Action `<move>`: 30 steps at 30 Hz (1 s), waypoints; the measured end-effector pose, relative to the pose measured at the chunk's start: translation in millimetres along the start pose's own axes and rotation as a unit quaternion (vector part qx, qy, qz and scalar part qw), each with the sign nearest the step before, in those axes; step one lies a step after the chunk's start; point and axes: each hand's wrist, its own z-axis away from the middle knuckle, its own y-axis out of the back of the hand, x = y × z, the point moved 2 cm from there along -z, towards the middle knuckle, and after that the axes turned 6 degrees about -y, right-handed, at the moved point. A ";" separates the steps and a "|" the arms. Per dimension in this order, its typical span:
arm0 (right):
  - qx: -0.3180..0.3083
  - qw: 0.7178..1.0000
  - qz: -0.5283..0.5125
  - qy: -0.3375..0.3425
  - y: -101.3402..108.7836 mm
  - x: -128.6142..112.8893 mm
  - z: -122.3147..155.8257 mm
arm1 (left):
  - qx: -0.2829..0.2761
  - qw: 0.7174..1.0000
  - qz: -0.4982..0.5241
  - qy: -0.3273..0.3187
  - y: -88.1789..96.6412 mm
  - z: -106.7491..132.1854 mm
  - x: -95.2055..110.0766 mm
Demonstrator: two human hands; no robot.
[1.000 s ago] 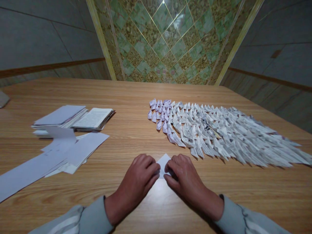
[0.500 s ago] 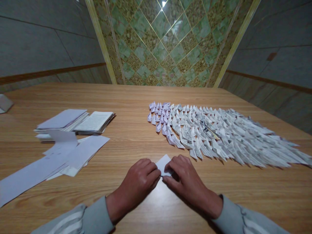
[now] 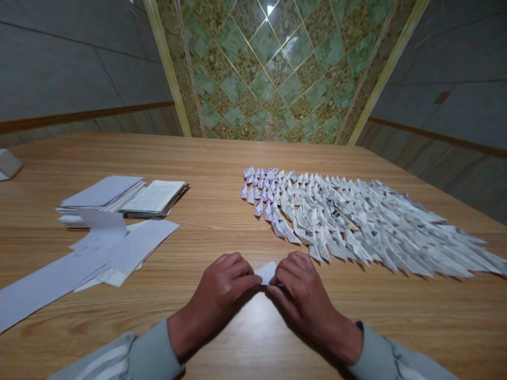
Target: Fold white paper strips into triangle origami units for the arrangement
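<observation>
A small folded piece of white paper [image 3: 267,273] is held just above the table between my two hands, its pointed top showing. My left hand [image 3: 227,282] pinches its left end with thumb and fingers. On the right end, my right hand [image 3: 299,285] closes its thumb and curled fingers, which cover part of the sheet. Beyond my right hand lie many folded paper pieces [image 3: 340,216] with pointed tips in overlapping rows, lilac ones at the left and printed ones to the right.
At the left stand a stack of lilac-white paper [image 3: 105,191] and a stack of printed sheets [image 3: 155,196]. Loose paper strips [image 3: 51,277] spread in front of them on the wooden table [image 3: 214,211]. A white block-like object [image 3: 8,164] sits at the far left edge.
The paper between my hands shows less height than before, its tip lower. My right fingers have closed in on it, and the view has shifted slightly.
</observation>
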 end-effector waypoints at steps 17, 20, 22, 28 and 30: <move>0.000 0.979 -0.174 -0.111 0.2 12.9 -3.4 | 0.025 0.999 0.035 0.019 -5.6 2.6 9.8; -0.027 0.927 -0.337 -0.165 5.8 21.7 -5.2 | 0.023 0.999 0.043 0.020 -4.1 4.8 7.3; -0.044 0.893 -0.414 -0.173 7.7 26.5 -5.0 | 0.025 0.999 0.039 0.012 -3.8 4.6 7.9; -0.082 0.905 -0.391 -0.144 8.3 31.1 -0.9 | 0.029 0.998 0.048 0.016 -5.0 5.5 9.3; -0.084 0.947 -0.293 -0.098 9.4 28.4 -1.5 | 0.022 0.998 0.049 0.015 -4.4 6.6 9.4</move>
